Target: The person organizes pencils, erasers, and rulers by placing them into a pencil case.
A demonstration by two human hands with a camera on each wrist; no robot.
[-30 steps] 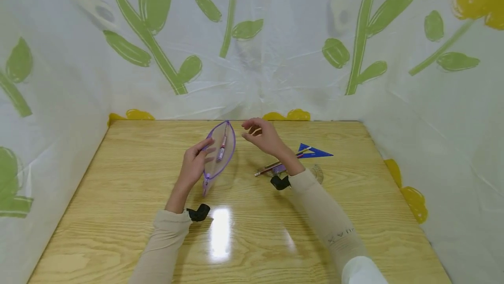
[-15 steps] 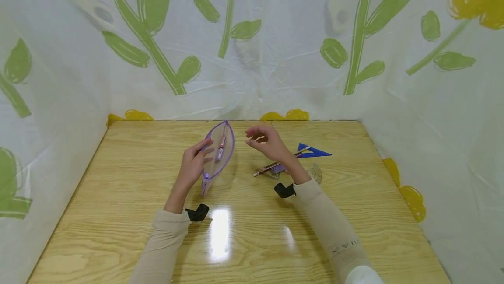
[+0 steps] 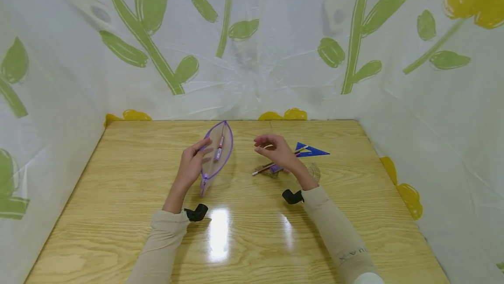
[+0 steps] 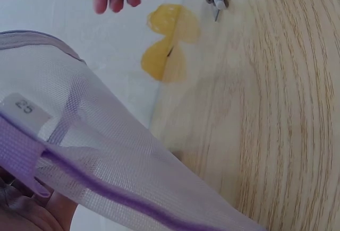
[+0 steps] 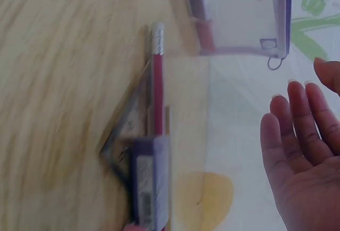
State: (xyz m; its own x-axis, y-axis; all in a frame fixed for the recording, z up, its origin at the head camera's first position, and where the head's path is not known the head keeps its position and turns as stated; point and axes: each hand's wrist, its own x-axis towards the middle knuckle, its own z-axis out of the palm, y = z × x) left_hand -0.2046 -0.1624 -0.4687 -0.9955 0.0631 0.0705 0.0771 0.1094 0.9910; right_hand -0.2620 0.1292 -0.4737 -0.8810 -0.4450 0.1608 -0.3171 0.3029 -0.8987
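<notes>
My left hand [image 3: 190, 166] holds a see-through mesh pencil pouch [image 4: 106, 125] with purple edging, fingers on one side of its gaping mouth. Inside the pouch lies a slim purple-and-red item [image 3: 218, 150], its kind unclear. My right hand [image 3: 277, 150] hovers empty to the right of the pouch, fingers loosely bent, palm showing in the right wrist view. Below and beyond it lies a small pile: pencils, one with a white eraser end [image 5: 158, 37], a purple block [image 5: 147, 183] with a barcode label, and a clear set square [image 5: 114, 135]. The right hand and forearm partly cover this pile.
A blue set square [image 3: 316, 152] lies right of the pencils, with a clear protractor [image 3: 314, 171] nearer the forearm. The wooden table [image 3: 118, 196] meets white flower-print sheeting [image 3: 252, 100] at the back and both sides.
My right hand has drawn away from the pouch, moving right and slightly nearer, over the stationery pile. The left hand and pouch have stayed nearly still.
</notes>
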